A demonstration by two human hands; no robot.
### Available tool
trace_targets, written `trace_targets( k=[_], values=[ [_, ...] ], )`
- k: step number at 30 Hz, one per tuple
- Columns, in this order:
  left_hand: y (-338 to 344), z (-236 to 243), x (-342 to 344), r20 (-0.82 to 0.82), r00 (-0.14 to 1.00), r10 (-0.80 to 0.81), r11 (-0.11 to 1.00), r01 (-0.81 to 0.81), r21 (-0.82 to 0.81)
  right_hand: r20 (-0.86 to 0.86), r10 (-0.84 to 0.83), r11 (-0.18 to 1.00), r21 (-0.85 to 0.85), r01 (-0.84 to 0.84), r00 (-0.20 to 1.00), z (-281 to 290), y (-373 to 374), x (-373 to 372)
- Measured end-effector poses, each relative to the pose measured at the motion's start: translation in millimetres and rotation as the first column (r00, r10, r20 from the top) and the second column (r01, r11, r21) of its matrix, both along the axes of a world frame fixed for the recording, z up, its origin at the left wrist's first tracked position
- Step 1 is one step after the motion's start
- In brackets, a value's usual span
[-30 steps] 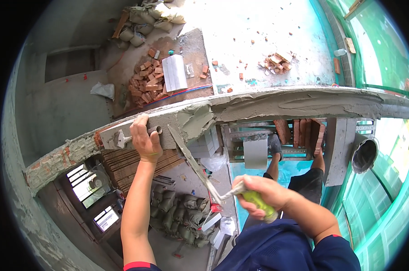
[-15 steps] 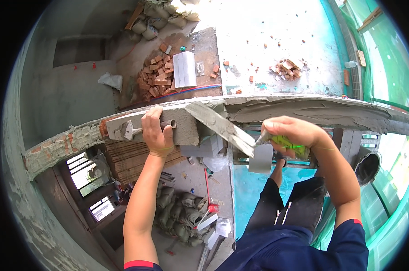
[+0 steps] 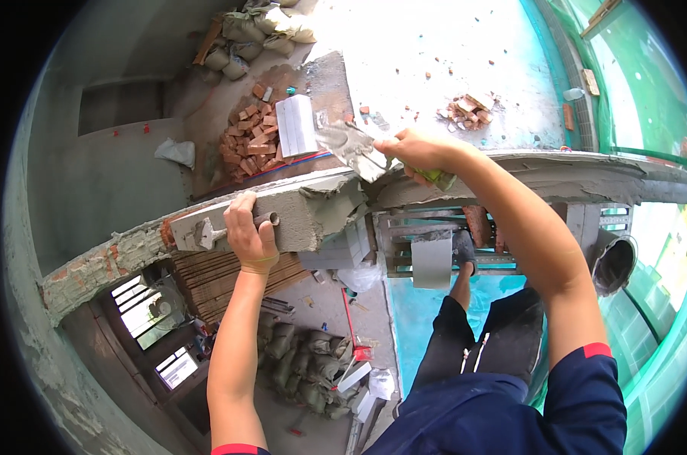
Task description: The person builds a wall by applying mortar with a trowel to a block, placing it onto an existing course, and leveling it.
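Note:
My left hand (image 3: 250, 239) is closed round the round handle of a float-like tool (image 3: 209, 233) with a pale metal bracket. It lies along a rough grey slab (image 3: 294, 216) on the wall line; I cannot tell where the tool's face ends and the slab begins. Wet mortar (image 3: 336, 203) covers the slab's right end. My right hand (image 3: 423, 154) grips a trowel with a yellow-green handle (image 3: 439, 180). Its mortar-smeared blade (image 3: 355, 149) points left, over the wall just beyond that wet mortar. My right fingertips are partly hidden.
The narrow wall (image 3: 510, 178), coated with mortar, runs across the view. Beyond it are red bricks (image 3: 252, 136), pale blocks (image 3: 295, 125) and sacks (image 3: 248, 30). On the near side stand a metal platform (image 3: 396, 224), a dark bucket (image 3: 616, 265) and piled sacks (image 3: 305, 364). Green netting (image 3: 654, 83) hangs right.
My right hand has swung the trowel up and away, from the wall's near side to above it. Mortar now covers the slab's right end. My left hand keeps its grip; the view has shifted slightly.

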State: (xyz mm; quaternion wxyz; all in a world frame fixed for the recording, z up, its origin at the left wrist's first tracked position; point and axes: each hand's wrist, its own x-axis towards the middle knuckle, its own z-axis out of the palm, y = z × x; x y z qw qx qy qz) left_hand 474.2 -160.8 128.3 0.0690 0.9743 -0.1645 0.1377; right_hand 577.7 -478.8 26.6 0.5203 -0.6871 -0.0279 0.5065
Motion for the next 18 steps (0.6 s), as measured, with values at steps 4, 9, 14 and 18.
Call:
trace_targets(
  k=[4,9,14,18],
  values=[
    [4.2,0.5,-2.5,0.010,1.000,-0.021,1.000,0.021,0.010,-0.059,-0.149,0.969,0.192,0.158,0.987,26.0,-46.7,-36.7],
    [0.1,2.3,4.8,0.021,0.999,-0.027,1.000,0.027,0.017,-0.251,-0.345,0.861,0.299,0.412,0.904,54.4,-131.4,-155.0],
    [15.6,-3.2,-1.8,-0.016,0.999,-0.029,0.998,0.030,0.050,-0.491,-0.417,0.884,-0.022,0.468,0.765,73.3,-236.0,-276.9],
    [14.4,1.0,-3.4,-0.032,0.999,-0.045,0.990,0.048,0.132,-0.418,-0.728,0.686,-0.449,0.573,0.544,62.2,-328.0,-358.5]
  ],
)
